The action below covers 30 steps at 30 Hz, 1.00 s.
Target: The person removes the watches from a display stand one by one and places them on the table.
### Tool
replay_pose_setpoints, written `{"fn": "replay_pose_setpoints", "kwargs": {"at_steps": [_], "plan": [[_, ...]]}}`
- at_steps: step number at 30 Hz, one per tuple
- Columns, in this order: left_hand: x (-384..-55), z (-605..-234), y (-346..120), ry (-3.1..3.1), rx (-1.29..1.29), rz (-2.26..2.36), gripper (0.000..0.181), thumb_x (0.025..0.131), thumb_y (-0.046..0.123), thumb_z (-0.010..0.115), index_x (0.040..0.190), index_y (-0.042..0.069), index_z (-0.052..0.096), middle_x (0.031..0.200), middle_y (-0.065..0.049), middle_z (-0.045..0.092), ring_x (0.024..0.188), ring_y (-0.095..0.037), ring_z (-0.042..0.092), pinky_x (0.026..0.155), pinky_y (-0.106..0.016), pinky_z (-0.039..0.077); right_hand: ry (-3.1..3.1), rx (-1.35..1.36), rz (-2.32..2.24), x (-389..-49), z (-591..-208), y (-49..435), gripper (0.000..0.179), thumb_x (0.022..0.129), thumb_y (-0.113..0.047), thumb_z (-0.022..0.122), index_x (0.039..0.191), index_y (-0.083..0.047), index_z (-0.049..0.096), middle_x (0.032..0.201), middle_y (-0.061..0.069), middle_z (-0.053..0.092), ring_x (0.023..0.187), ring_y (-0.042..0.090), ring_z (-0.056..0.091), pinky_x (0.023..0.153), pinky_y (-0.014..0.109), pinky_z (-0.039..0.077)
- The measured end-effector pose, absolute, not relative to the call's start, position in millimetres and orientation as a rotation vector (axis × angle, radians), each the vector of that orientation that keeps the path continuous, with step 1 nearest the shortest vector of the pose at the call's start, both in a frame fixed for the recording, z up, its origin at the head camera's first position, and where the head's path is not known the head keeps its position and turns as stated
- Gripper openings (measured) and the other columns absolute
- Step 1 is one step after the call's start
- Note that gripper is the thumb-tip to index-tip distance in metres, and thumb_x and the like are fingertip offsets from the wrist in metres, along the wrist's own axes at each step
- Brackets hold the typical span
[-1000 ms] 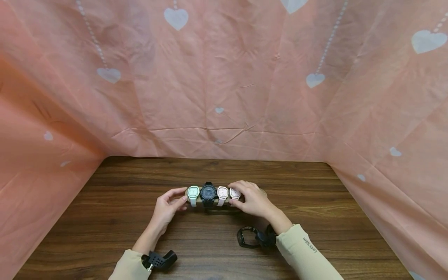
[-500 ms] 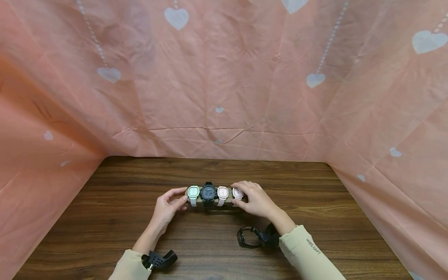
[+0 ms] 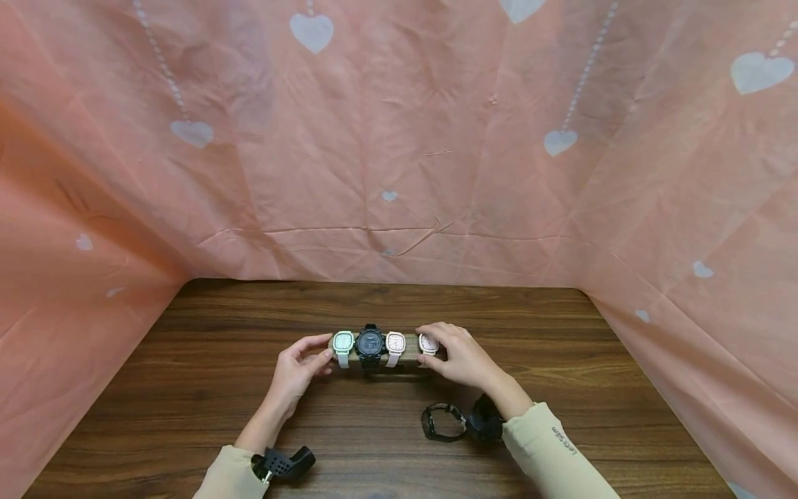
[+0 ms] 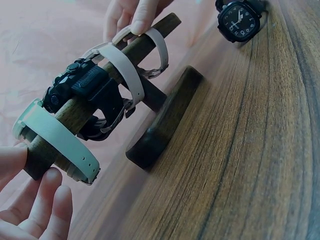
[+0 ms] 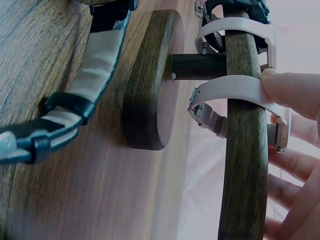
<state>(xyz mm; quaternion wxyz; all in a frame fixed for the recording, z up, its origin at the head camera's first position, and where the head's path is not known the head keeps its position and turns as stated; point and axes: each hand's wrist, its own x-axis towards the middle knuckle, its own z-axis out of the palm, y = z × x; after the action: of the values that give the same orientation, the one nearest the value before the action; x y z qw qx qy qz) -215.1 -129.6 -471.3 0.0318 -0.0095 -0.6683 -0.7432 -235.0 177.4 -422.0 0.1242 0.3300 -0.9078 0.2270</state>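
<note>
A wooden T-shaped watch stand [image 3: 410, 348] bears several watches on its crossbar. My left hand [image 3: 296, 369] pinches the bar's left end between thumb and fingers, next to a mint-green watch [image 3: 343, 342]. Right of that sit a chunky black watch [image 3: 370, 343] and a pale pink watch [image 3: 395, 342]. My right hand [image 3: 460, 355] grips another pale pink watch [image 3: 428, 343] near the right end, thumb on its strap. In the right wrist view this strap [image 5: 235, 89] loops around the bar, with bare wood beyond it.
A black watch [image 3: 430, 424] with its strap looped lies on the wooden table [image 3: 249, 388], close to my right wrist. The stand's thick base [image 4: 162, 127] is on the table under the bar. Pink cloth with hearts [image 3: 399, 138] surrounds the table's back and sides.
My right hand has slid its pale pink watch to the right along the bar, widening the gap from the other pink watch. My left hand keeps its place on the bar's end.
</note>
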Motion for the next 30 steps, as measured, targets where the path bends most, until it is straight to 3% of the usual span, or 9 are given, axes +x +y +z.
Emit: {"fn": "replay_pose_setpoints", "kwargs": {"at_steps": [30], "plan": [[-214.7, -470.9, -132.5, -2.052, -0.038, -2.283, 0.033, 0.084, 0.005, 0.067, 0.116, 0.000, 0.061, 0.102, -0.011, 0.065, 0.071, -0.018, 0.065, 0.069, -0.039, 0.056, -2.599, 0.943, 0.668, -233.8, -420.5, 196.5, 0.043, 0.079, -0.024, 0.074, 0.116, -0.007, 0.062, 0.112, 0.005, 0.062, 0.103, 0.025, 0.057, 0.087, 0.051, 0.042]]}}
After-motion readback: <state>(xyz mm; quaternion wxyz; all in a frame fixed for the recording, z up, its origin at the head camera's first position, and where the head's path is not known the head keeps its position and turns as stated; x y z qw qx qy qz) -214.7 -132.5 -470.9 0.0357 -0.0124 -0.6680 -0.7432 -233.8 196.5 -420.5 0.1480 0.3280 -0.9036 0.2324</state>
